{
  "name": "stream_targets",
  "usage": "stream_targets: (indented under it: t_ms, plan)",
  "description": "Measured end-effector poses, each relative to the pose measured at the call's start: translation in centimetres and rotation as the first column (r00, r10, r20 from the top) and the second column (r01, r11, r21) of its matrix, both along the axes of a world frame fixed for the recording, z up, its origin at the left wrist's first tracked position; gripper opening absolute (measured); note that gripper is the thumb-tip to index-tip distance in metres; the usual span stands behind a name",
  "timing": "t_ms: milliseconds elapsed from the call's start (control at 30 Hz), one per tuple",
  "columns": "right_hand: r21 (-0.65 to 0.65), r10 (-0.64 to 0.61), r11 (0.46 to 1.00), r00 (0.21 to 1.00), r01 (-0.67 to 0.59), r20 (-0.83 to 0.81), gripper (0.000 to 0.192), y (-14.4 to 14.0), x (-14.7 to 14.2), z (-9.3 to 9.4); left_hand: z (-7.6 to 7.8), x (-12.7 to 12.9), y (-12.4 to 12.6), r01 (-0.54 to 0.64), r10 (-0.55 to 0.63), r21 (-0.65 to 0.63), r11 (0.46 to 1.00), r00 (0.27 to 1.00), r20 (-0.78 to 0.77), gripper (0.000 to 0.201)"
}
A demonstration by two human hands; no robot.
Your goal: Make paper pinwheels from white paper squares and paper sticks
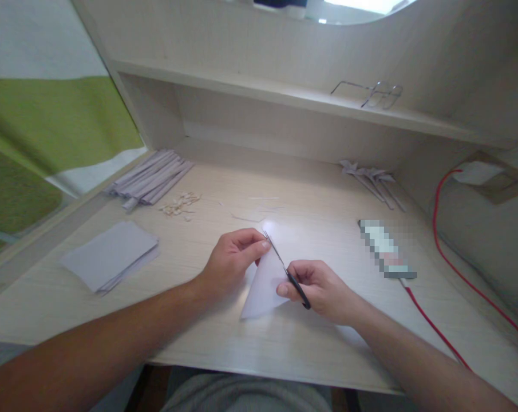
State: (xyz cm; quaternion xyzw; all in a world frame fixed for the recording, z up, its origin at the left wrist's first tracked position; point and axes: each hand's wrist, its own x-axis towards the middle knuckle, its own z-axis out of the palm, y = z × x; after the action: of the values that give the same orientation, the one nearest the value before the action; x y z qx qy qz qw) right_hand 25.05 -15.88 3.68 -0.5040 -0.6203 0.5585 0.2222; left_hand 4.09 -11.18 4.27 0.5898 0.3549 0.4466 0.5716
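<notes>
My left hand pinches the upper part of a white sheet of paper between thumb and fingers. The paper looks folded or slanted to a point at its top and hangs just over the desk. In my right hand is a pair of scissors with black handles. Their thin metal blades point up and left, and the tips reach the paper's upper edge beside my left thumb. Part of the paper's right side is hidden behind my right hand and the scissors.
On the left lie a stack of paper, rolled paper sticks and small pale pieces. Thin paper strips lie ahead. Paper pinwheels, a phone and its red cable are right. Glasses rest on the shelf.
</notes>
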Motion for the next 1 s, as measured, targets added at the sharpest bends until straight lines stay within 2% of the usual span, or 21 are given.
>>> stream_targets:
  t_ms: [800, 1000]
  plan:
    - [0.011, -0.076, 0.997, 0.997, 0.076, -0.021, 0.047, 0.14, -0.06, -0.37, 0.05, -0.10, -0.06, -0.008, 0.008, -0.001, 1.000, 1.000, 0.015, 0.020]
    - [0.046, -0.099, 0.994, 0.994, 0.101, -0.049, 0.045, 0.38, 0.38, -0.09, -0.23, 0.01, -0.10, -0.049, 0.050, -0.010, 0.999, 0.998, 0.045, 0.018]
